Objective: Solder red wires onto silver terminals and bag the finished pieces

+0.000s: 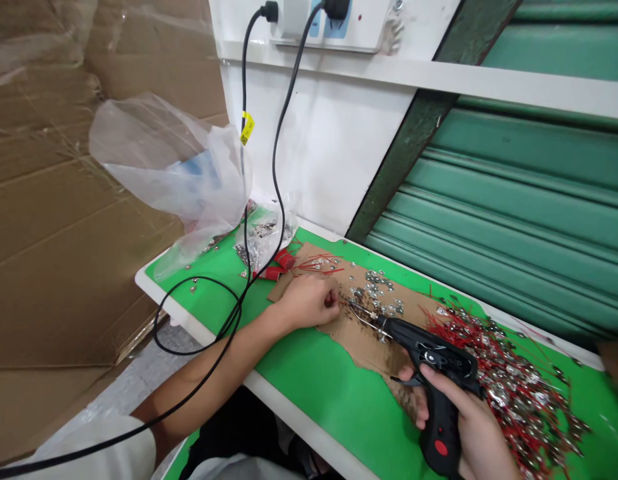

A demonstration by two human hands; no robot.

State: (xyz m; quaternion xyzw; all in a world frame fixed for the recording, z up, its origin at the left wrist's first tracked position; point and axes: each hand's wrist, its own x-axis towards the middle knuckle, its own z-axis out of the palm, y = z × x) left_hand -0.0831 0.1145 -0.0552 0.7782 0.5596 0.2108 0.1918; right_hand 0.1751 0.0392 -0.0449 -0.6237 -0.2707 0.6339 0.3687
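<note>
My right hand (461,407) is wrapped round the grip of a black soldering gun (431,353), whose metal tip and solder guide point left over a cardboard sheet (359,343). Close to that tip, my left hand (311,300) is closed in a pinch above the cardboard. What its fingers hold is hidden. Small silver metal discs (379,283) lie scattered on the cardboard behind the tip, and dark burn marks show beneath it. To the right of the gun spreads a heap of discs with red wires (509,380).
Bundles of red wire (273,272) and a clear bag of metal parts (269,233) sit at the back left of the green tabletop (309,373). Black cables (246,293) hang from a wall socket across my left arm. Large cardboard boxes (63,220) stand at left.
</note>
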